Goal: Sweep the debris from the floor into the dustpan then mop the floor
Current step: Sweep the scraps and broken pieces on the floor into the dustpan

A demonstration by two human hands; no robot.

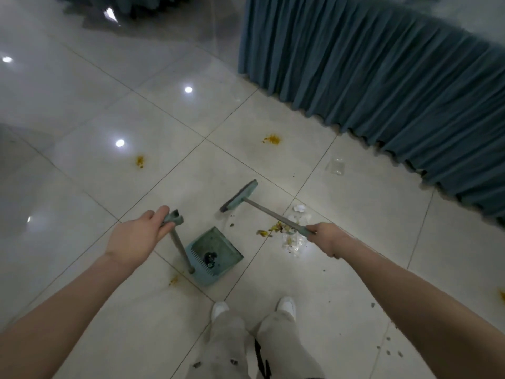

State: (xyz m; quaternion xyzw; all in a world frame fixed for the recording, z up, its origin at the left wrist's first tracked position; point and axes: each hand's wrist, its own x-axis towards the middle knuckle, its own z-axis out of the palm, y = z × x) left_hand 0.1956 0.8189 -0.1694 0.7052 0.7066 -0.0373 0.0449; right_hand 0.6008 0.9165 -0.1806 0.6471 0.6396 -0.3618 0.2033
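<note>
Tiled floor (273, 165), broom (269, 212) angled head-up-left in right hand (326, 239)

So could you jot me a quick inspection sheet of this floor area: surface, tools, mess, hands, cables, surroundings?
Surface: glossy pale tiled floor, reflecting ceiling lights.
Job's things: green dustpan standing on the floor with dark bits inside; broom with its head beyond the dustpan.
Clutter: pile of yellow scraps and white bits right of the dustpan; yellow stains further out; a clear plastic piece near the curtain; dark crumbs by the feet.
Hands: left hand grips the dustpan's upright handle; right hand grips the broom handle.
Cables: nothing seen.
Surroundings: pleated blue-grey curtain at upper right; white shoes below.
</note>
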